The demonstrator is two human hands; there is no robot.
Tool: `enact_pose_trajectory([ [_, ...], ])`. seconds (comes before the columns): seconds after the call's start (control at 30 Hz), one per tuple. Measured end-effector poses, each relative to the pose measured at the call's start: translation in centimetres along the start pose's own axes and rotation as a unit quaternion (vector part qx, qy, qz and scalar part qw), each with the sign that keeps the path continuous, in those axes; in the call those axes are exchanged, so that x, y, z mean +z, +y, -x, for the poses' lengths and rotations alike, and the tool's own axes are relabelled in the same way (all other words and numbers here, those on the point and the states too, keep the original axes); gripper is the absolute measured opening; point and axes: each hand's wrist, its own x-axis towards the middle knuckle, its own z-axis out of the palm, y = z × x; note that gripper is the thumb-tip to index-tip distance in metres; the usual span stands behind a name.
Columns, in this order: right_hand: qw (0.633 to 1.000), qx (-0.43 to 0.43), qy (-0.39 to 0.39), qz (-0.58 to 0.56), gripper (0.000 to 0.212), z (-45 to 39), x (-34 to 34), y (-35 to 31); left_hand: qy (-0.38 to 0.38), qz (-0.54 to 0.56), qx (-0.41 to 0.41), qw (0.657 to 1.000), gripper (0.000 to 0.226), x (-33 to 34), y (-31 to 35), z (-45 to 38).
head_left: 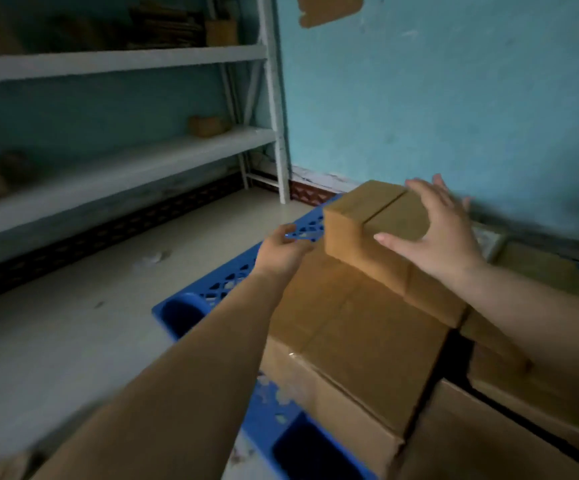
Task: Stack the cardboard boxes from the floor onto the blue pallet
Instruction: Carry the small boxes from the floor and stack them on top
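White metal shelving (121, 60) stands at 10 o'clock. 1 small cardboard box (371, 223) tops stacked boxes on 1 blue pallet (218, 289); right hand (443, 233) rests flat on it, left hand (281, 252) relaxed beside.

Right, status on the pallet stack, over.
Right hand open, flat on the small top box. Left hand open beside it, holding nothing. Box sits on larger boxes on the blue pallet. Nothing in the way.
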Motion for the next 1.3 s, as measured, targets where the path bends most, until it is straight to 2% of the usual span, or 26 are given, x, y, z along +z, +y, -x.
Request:
enact_pose_trajectory([
  [0.07, 0.995, -0.009, -0.034, -0.098, 0.084, 0.4, 4.4, -6.1, 0.069, -0.008, -0.031, 0.997, 0.053, -7.6, -2.4, 1.5],
  [0.13, 0.986, -0.031, -0.089, -0.138, 0.084, 2.0, 8.7, -12.1, 0.143, -0.008, -0.059, 0.988, 0.053, -15.0, -5.5, 3.9],
  [0.27, 0.947, -0.064, -0.261, -0.175, 0.088, 7.8, 17.4, -21.5, 0.254, -0.021, -0.132, 0.958, 0.052, -26.8, -13.3, 10.7],
  [0.4, 0.895, -0.054, -0.417, -0.147, 0.097, 15.1, 26.5, -26.1, 0.326, 0.017, -0.228, 0.918, 0.054, -33.1, -22.8, 16.0],
  [0.53, 0.854, 0.03, -0.512, -0.091, 0.098, 20.2, 34.9, -26.7, 0.359, 0.057, -0.298, 0.883, 0.055, -34.6, -31.3, 16.4],
  [0.63, 0.841, 0.087, -0.533, -0.04, 0.097, 22.2, 40.2, -25.4, 0.355, 0.092, -0.318, 0.874, 0.041, -33.3, -36.1, 14.3],
  [0.73, 0.82, 0.153, -0.551, -0.04, 0.102, 23.0, 44.2, -23.6, 0.354, 0.102, -0.326, 0.87, 0.029, -31.7, -39.4, 11.6],
  [0.9, 0.776, 0.231, -0.582, -0.076, 0.097, 23.4, 47.4, -21.1, 0.319, 0.158, -0.393, 0.848, 0.05, -31.3, -41.8, 7.8],
  [1.0, 0.754, 0.264, -0.587, -0.135, 0.075, 23.7, 48.0, -20.6, 0.31, 0.177, -0.405, 0.842, 0.057, -30.9, -42.5, 6.5],
  [1.07, 0.756, 0.295, -0.554, -0.184, 0.068, 23.5, 47.6, -20.6, 0.313, 0.178, -0.407, 0.839, 0.061, -30.4, -42.3, 6.1],
  [1.13, 0.775, 0.309, -0.51, -0.208, 0.062, 22.8, 46.7, -20.5, 0.32, 0.154, -0.394, 0.848, 0.065, -29.9, -41.4, 5.6],
  [1.2, 0.8, 0.305, -0.471, -0.214, 0.053, 21.4, 45.0, -20.3, 0.327, 0.135, -0.368, 0.86, 0.066, -29.2, -39.3, 5.2],
  [1.3, 0.816, 0.311, -0.423, -0.243, 0.039, 17.9, 41.4, -20.1, 0.331, 0.134, -0.305, 0.883, 0.062, -28.2, -34.3, 4.7],
])
